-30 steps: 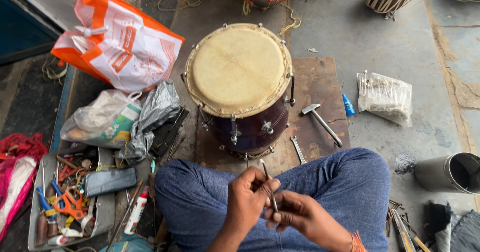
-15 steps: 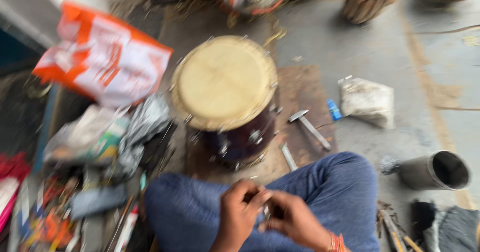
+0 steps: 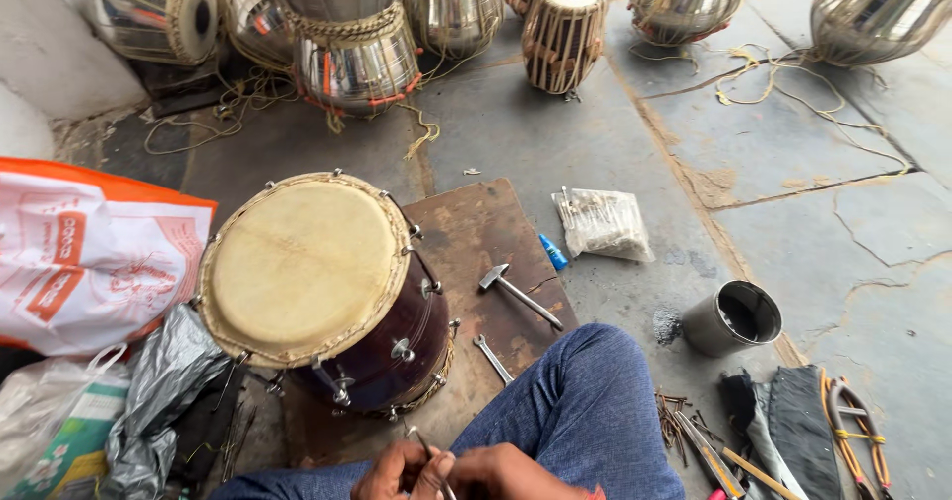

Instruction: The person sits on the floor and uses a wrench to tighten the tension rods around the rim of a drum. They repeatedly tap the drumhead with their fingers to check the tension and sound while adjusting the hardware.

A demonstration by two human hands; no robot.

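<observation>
**Me:** Metal rod (image 3: pixel 428 448), thin and grey, is what I've got pinched at the bottom edge of the view, just in front of the maroon drum (image 3: pixel 327 292). Left hand (image 3: pixel 395 472) and right hand (image 3: pixel 511 475) meet on it, fingers closed tight around its lower part.

**Helper:** How does it handle?

**Me:** I'd judge it stiff, light and a bit slick, being bare metal and so slim. It's best gripped low, near the hands, with fingertips rather than the palm.

**Helper:** What's on its far end?

**Me:** I can't tell. The tip shows as a small bend or hook, too small to read. Both hands are cut off by the frame, so the rod's lower end is hidden. The hammer (image 3: pixel 518 292) and the spanner (image 3: pixel 493 358) lie apart on the wooden board (image 3: pixel 476 232), beside my knee (image 3: pixel 585 401).
</observation>
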